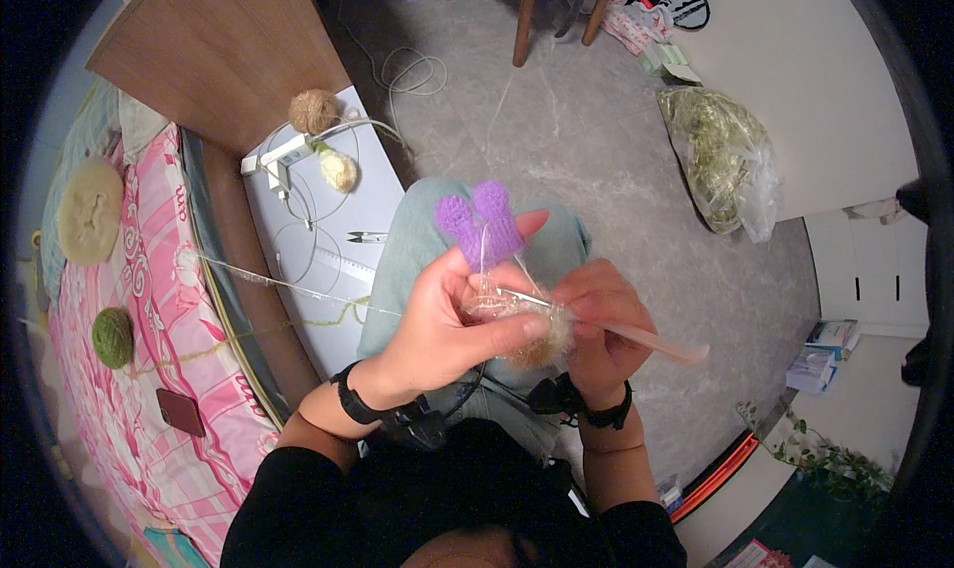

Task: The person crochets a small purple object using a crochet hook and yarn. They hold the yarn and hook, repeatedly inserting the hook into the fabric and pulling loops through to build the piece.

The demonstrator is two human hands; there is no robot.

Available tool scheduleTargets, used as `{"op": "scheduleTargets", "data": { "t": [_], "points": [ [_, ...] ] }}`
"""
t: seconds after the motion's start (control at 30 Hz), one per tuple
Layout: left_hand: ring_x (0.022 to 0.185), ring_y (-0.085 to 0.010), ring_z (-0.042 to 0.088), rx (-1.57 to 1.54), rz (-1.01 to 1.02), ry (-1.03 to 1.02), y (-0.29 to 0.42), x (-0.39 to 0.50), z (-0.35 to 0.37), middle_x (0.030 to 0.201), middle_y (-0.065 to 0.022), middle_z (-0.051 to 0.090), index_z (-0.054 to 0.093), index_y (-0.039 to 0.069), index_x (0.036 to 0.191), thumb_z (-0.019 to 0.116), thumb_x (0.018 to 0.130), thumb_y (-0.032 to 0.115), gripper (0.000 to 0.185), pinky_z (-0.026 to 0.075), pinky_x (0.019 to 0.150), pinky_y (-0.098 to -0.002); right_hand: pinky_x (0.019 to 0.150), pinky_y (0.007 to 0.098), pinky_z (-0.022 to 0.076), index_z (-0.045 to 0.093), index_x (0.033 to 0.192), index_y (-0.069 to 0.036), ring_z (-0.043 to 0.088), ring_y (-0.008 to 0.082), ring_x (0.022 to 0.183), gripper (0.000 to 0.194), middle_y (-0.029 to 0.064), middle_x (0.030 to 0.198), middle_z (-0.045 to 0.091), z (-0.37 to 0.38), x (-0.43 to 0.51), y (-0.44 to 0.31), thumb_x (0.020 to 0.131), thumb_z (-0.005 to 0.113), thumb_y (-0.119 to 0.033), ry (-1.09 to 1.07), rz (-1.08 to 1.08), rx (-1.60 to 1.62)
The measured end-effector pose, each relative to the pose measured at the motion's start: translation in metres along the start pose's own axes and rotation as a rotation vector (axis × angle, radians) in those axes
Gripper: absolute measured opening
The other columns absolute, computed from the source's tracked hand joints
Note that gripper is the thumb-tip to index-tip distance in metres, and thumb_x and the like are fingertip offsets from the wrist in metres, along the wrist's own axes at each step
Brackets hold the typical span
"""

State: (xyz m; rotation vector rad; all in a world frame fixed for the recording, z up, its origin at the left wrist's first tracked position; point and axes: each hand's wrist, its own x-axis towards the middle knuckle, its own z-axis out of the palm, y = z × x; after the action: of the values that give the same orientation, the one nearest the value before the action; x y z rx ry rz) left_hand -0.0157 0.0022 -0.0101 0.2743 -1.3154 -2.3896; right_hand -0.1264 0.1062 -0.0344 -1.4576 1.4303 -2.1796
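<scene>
My left hand (440, 329) holds a fuzzy beige and brown crocheted piece (538, 348) between thumb and fingers. A purple crocheted piece with two rounded knobs (488, 232) rests against the same hand's fingers, above the thumb. In my right hand (607, 318) is a crochet hook with a pale pink handle (667, 343); its metal shaft (525, 297) lies at the upper edge of the beige piece. White strands run over the purple piece and the left fingers. A thin pale yarn (298, 290) stretches from the bed at left towards my left hand.
On the white surface at left are a brown yarn ball (314, 112), a power strip (287, 151), a cream crocheted piece (338, 170) and a ruler (345, 263). The pink bed (216, 411) bears a green yarn ball (112, 338) and a phone (180, 412). A filled plastic bag (715, 158) stands right.
</scene>
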Motion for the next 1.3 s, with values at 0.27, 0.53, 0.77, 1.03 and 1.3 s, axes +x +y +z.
{"op": "scheduleTargets", "data": {
  "t": [0.27, 0.53, 0.77, 1.03, 1.3],
  "points": [
    [0.068, -0.0059, 0.052, -0.022, -0.082, 0.075, 0.000, -0.001, 0.006, 0.075, -0.0008, 0.056, 0.030, -0.006, 0.123, 0.063, 0.068, -0.005, 0.064, 0.041, 0.064, -0.0187, 0.059, 0.0319, 0.0437, 0.056, 0.075, -0.003, 0.054, 0.0224, 0.067, 0.013, 0.0079, 0.076, 0.060, 0.014, -0.008, 0.010, 0.079, 0.055, -0.016, 0.253, 0.064, 0.192],
    [0.063, -0.0053, 0.051, 0.153, -0.011, 0.120, 0.002, -0.006, 0.011, 0.072, -0.0006, 0.056, 0.029, -0.005, 0.124, 0.061, 0.069, -0.005, 0.064, 0.040, 0.060, -0.0178, 0.060, 0.0336, 0.0462, 0.056, 0.076, -0.003, 0.055, 0.0260, 0.071, 0.009, 0.0107, 0.077, 0.055, 0.007, -0.010, -0.001, 0.073, 0.060, -0.010, 0.065, -0.158, -0.424],
    [0.061, -0.0088, 0.053, -0.179, -0.063, 0.058, 0.000, -0.004, 0.000, 0.070, -0.0025, 0.056, 0.028, -0.006, 0.124, 0.061, 0.068, -0.002, 0.065, 0.042, 0.057, -0.0210, 0.058, 0.0325, 0.0460, 0.048, 0.076, -0.005, 0.054, 0.0236, 0.066, 0.010, 0.0110, 0.081, 0.052, 0.009, -0.007, 0.004, 0.078, 0.054, -0.013, 0.182, -0.267, -0.159],
    [0.069, -0.0049, 0.053, 0.152, 0.080, -0.013, 0.000, -0.008, -0.007, 0.078, -0.0026, 0.057, 0.032, -0.006, 0.121, 0.057, 0.073, -0.006, 0.055, 0.040, 0.060, -0.0175, 0.059, 0.0338, 0.0470, 0.047, 0.084, -0.005, 0.055, 0.0234, 0.071, 0.009, 0.0115, 0.081, 0.055, 0.007, -0.009, -0.005, 0.082, 0.049, -0.013, 0.323, 0.323, 0.470],
    [0.068, -0.0056, 0.053, -0.141, -0.081, -0.042, 0.001, -0.006, -0.009, 0.076, -0.0025, 0.057, 0.023, -0.006, 0.126, 0.057, 0.072, -0.005, 0.063, 0.040, 0.061, -0.0178, 0.053, 0.0301, 0.0416, 0.042, 0.090, -0.007, 0.047, 0.0197, 0.064, 0.015, 0.0095, 0.080, 0.050, 0.007, -0.004, 0.014, 0.083, 0.049, -0.018, -0.018, -0.323, -0.226]
  ]
}}
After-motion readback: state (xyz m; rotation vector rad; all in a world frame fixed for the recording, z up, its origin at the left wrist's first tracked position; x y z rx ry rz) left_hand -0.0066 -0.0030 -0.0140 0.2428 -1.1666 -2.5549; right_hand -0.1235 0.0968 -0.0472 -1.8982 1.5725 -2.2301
